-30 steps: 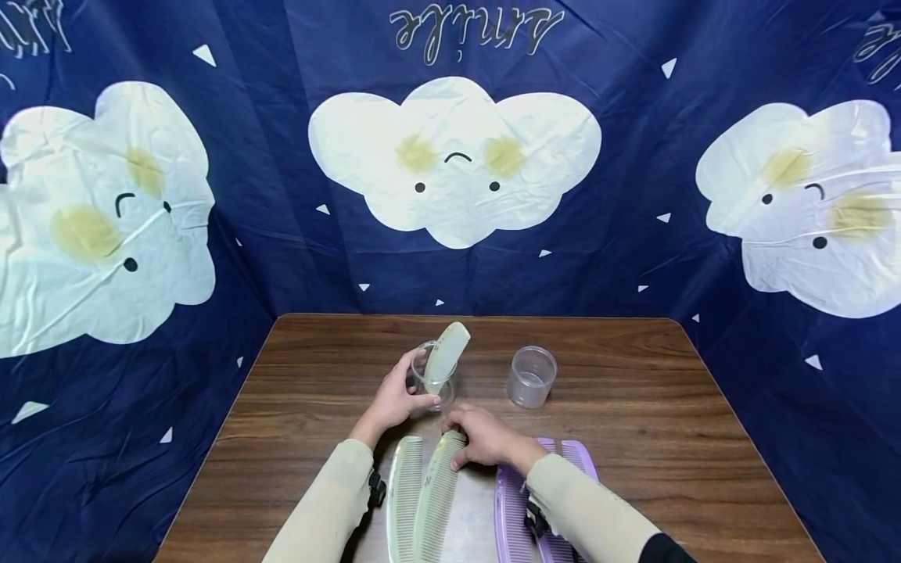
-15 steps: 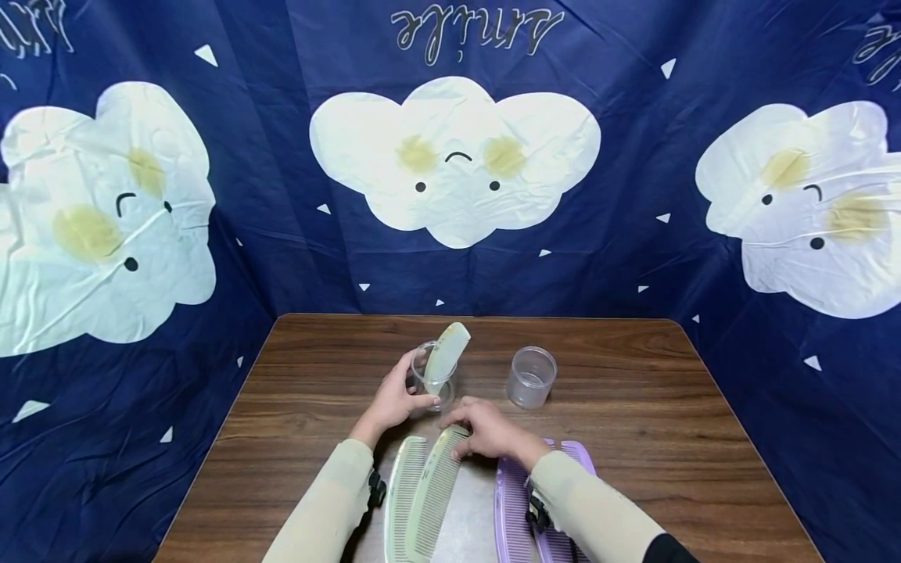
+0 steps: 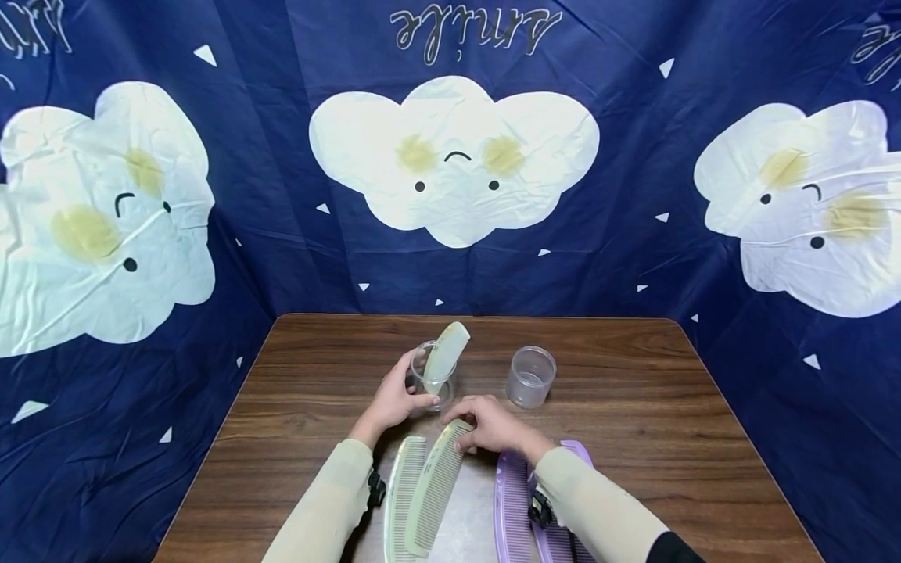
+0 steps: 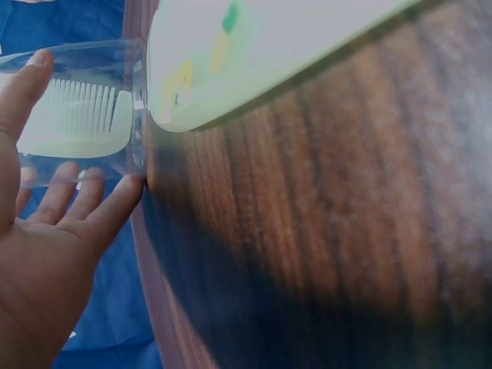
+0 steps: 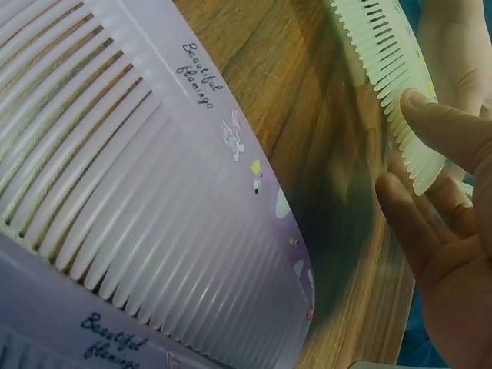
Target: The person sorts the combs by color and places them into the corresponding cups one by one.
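Note:
My left hand holds a clear plastic cup from its left side, thumb in front and fingers around the back. A pale green comb stands tilted in this cup, its upper end above the rim; its teeth show through the wall in the left wrist view. With thumb and fingers, my right hand pinches the far end of a second green comb. That end is raised off the table in the right wrist view. Left of it lies a third green comb.
Purple combs lie under and beside my right forearm, partly hidden by it. Another clear cup stands to the right of the first. The wooden table ends at a blue cloth backdrop.
My right hand has moved slightly away from me and to the right, lifting and sliding the pinched green comb forward. The left hand, the cup and its comb have stayed put.

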Tool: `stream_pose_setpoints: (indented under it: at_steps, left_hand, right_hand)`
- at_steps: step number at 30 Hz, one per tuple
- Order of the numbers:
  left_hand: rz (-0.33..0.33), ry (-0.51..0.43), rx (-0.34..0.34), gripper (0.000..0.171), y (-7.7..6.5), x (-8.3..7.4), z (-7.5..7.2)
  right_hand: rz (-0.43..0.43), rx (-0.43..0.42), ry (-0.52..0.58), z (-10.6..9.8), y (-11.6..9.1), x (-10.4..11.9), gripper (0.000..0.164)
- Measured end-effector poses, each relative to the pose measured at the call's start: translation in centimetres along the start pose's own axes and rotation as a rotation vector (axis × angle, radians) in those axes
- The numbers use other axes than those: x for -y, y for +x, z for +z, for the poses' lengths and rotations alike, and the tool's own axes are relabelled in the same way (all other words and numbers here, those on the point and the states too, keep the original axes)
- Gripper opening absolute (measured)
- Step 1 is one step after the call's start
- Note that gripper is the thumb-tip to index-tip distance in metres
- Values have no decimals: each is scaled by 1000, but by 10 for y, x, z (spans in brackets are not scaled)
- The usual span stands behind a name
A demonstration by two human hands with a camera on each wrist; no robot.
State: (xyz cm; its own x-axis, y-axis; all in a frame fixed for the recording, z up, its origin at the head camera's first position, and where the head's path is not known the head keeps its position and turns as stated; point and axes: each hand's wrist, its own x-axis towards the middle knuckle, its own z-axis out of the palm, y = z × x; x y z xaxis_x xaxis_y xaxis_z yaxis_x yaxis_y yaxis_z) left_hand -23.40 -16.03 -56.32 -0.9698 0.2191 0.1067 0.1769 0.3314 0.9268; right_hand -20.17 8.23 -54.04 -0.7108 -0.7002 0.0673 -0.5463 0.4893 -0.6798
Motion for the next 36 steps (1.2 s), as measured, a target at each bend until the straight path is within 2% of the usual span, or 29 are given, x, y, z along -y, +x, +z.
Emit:
stream_pose_setpoints:
  at_steps: [4, 15, 22, 36]
  left_hand:
    - [-7, 13, 4, 97, 1, -2, -1]
    - [-4, 17, 5, 96, 0, -4, 0]
    - [-16, 16, 4, 96, -1, -5, 0]
    - [2, 23, -15, 95, -1, -2, 1]
  right_hand:
    - [-3, 5, 27, -2, 0, -2, 43]
    - [-16, -12, 16, -11, -3, -2, 41]
    - [12, -5, 70, -18, -5, 2, 38]
    - [-24, -23, 222, -29, -9, 12, 35]
